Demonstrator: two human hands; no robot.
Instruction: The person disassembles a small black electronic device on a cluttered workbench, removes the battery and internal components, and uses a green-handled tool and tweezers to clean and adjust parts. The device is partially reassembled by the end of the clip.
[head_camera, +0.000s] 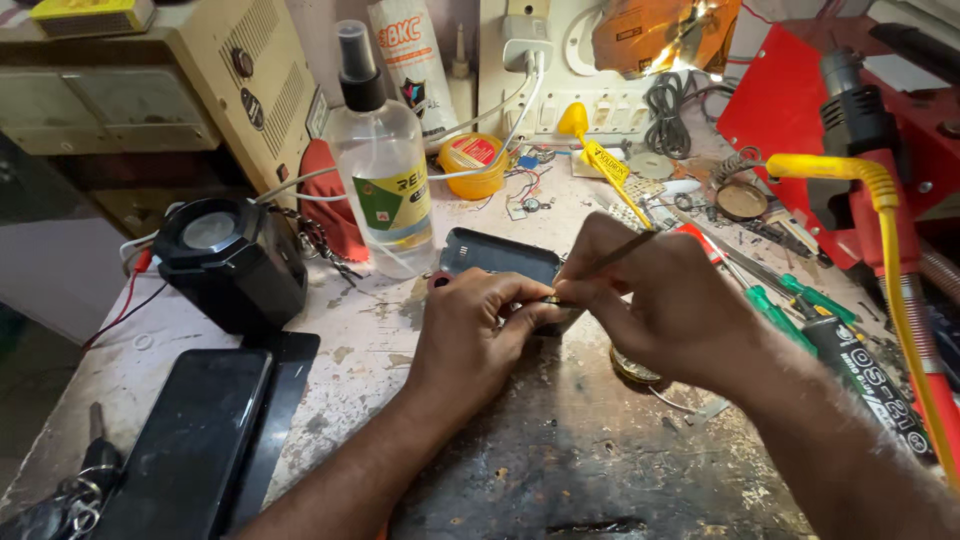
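Just in front of the spray bottle (383, 160) on the desk (560, 440), our left hand (470, 335) closes on the dark phone (500, 258); our right hand (665, 300) pinches a thin tool (620, 250), probably tweezers. We are working the phone's edge; the next move needs a steady tip.

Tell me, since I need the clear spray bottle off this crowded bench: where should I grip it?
Grip the spray bottle round its wide clear body, coming from the front right. It stands upright; the black speaker crowds its left, and the slim black nozzle offers less to grip.

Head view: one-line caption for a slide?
Left hand steadies a dark phone while right hand works a thin tool at it.
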